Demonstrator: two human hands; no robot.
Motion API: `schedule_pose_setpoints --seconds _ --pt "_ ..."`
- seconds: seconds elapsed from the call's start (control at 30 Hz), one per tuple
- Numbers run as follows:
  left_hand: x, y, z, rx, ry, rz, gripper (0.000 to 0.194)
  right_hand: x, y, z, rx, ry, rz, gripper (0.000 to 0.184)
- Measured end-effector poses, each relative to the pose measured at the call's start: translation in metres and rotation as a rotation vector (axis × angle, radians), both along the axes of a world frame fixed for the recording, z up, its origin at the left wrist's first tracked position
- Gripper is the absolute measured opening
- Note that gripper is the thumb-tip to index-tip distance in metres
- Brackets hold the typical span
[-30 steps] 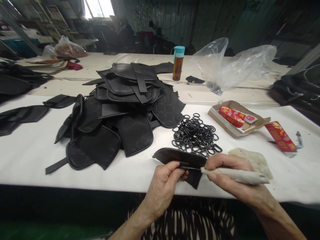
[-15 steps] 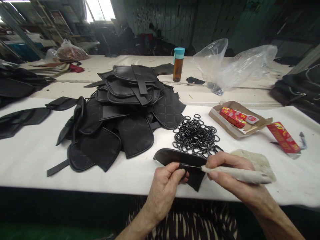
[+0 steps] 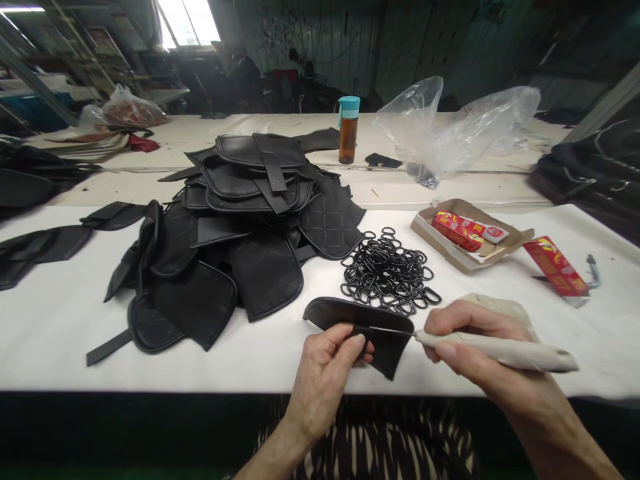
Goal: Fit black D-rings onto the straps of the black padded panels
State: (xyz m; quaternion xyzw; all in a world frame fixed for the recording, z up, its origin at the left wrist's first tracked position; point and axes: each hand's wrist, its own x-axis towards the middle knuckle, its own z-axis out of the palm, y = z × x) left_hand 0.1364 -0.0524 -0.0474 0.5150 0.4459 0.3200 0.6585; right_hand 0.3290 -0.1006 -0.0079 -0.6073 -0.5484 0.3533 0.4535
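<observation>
My left hand (image 3: 325, 373) pinches the strap of a black leather piece (image 3: 360, 320) lying at the front edge of the white table (image 3: 60, 327). My right hand (image 3: 475, 353) grips a pale, cloth-wrapped tool (image 3: 500, 350) whose thin tip touches the leather piece at its right end. A heap of black metal rings (image 3: 387, 273) lies just behind the piece. To the left sits a big pile of black leather pieces (image 3: 240, 220).
An open cardboard box (image 3: 467, 233) with red packets and a loose red packet (image 3: 555, 267) lie at the right. A pale rag (image 3: 500, 307) is behind my right hand. On the far table stand a bottle with a teal cap (image 3: 347, 130) and clear plastic bags (image 3: 450, 130).
My right hand and the tool have drawn to the right along the leather piece. My left hand keeps its pinch. The view has shifted slightly.
</observation>
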Motion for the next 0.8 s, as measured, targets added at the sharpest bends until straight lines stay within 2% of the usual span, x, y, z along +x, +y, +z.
schedule_pose_setpoints --seconds 0.17,0.3,0.37,0.47,0.57,0.7,0.8 --pt "-0.001 0.001 0.000 0.008 0.036 0.022 0.023 0.020 -0.025 -0.001 0.022 0.206 -0.147 0.022" --pt "0.001 0.002 0.003 -0.013 0.056 0.037 0.023 0.041 -0.039 -0.001 0.127 0.269 -0.392 0.017" --pt "0.002 0.004 0.003 -0.050 0.076 0.087 0.022 0.051 -0.043 0.000 0.178 0.250 -0.485 0.018" --pt "0.004 0.013 -0.003 -0.132 0.082 0.181 0.026 0.065 -0.046 0.002 0.212 0.091 -0.612 0.023" --pt "0.007 0.022 -0.010 -0.175 0.088 0.202 0.030 0.072 -0.047 0.004 0.198 -0.132 -0.734 0.029" --pt "0.007 0.027 -0.010 -0.204 0.099 0.164 0.030 0.068 -0.046 0.007 0.126 -0.360 -0.756 0.029" --pt "0.004 0.028 -0.007 -0.230 0.108 0.101 0.029 0.065 -0.042 0.005 0.124 -0.426 -0.731 0.028"
